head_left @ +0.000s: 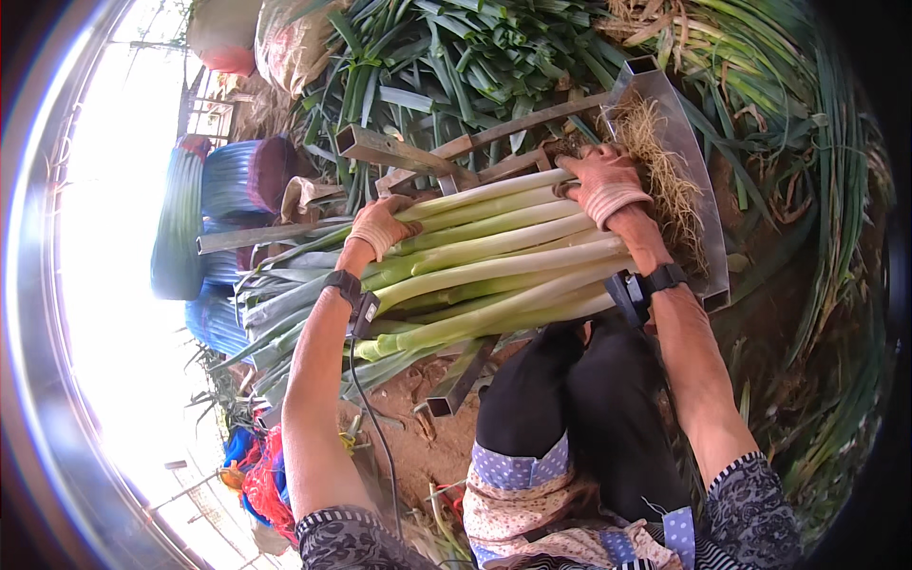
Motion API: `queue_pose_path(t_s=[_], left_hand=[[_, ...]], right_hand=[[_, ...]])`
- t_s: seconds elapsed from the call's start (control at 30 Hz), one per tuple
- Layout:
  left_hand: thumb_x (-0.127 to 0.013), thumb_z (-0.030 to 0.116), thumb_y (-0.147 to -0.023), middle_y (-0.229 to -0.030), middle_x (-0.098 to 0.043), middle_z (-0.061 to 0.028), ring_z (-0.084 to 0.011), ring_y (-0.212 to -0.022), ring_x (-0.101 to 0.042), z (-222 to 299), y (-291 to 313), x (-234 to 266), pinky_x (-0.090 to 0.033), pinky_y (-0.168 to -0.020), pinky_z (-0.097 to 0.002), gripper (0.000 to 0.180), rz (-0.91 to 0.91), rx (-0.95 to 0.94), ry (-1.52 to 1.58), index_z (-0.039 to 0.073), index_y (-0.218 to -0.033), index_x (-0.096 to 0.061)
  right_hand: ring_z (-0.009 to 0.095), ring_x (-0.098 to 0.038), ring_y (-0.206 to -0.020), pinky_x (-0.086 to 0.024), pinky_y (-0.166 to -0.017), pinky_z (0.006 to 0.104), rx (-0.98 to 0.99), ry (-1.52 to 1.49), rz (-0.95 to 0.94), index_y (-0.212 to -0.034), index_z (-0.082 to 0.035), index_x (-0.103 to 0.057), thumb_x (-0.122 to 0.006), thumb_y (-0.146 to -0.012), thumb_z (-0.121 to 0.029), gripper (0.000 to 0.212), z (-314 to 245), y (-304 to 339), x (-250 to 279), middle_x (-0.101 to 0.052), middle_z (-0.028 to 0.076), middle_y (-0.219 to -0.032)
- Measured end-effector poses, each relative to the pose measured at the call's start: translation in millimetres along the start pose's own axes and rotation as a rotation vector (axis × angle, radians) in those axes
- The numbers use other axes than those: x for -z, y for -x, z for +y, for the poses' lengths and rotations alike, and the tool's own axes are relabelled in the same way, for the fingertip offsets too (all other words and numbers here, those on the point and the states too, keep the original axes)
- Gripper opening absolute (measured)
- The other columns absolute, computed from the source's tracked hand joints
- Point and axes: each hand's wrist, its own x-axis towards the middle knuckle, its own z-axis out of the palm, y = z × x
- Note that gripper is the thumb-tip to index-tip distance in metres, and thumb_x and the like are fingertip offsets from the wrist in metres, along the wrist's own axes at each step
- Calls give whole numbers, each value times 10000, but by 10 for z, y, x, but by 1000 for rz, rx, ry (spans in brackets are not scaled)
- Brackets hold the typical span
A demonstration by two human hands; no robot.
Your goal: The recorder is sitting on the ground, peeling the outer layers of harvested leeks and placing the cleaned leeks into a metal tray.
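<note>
A row of leeks lies across a metal frame in front of me, white shanks to the right and green leaves to the left. Their pale roots reach up to an upright metal plate. Gloved, my left hand grips the far edge of the row where white turns to green, thumb on top. My right hand, gloved too, holds the far leeks close to their root end, with its thumb lying over the shank. Both hands' fingertips are partly hidden behind the leeks.
Square metal bars of the frame stick out beyond and below the leeks. Behind lies a heap of green leaves, with more leeks at the far right. Wrapped bundles stand at left, above red netting. A cable hangs from my left wrist.
</note>
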Motion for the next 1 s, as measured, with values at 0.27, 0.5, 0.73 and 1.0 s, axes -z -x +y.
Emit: queue_pose_path(t_s=[0.27,0.5,0.73,1.0], left_hand=[[-603,325,-830,-1140,-622,-136,-261,-1039,-599,-493,75,169,-459,-893,-333,423,0,149,-55,170,-1222,-573],[-618,361,-837,-1074,-657,-111,-219,-981,-608,-601,169,130,-439,-873,-306,389,-189,206,258,136,-1155,-628],[-582,373,-860,-1107,-635,-133,-269,-1026,-603,-1029,66,-63,-448,-874,-326,395,-108,90,201,134,-1174,-606],[-597,261,-823,-1130,-621,-110,-297,-1046,-587,-706,20,-87,-461,-888,-360,338,-12,32,125,220,-1158,-618]], right_hand=[[298,-502,-1077,-434,-892,446,-36,47,-115,-1106,-240,-622,-631,-783,-460,391,-2,-31,-20,-585,83,-1088],[278,-498,-1071,-417,-888,452,-58,74,-120,-1130,-266,-607,-624,-777,-480,412,-31,-48,-33,-588,63,-1093],[275,-485,-1112,-402,-917,453,-56,53,-96,-1121,-234,-595,-624,-788,-461,404,-117,-84,-9,-591,71,-1128],[272,-501,-1121,-354,-970,453,10,11,23,-1088,-148,-616,-630,-791,-404,392,-30,15,-56,-594,92,-1152]])
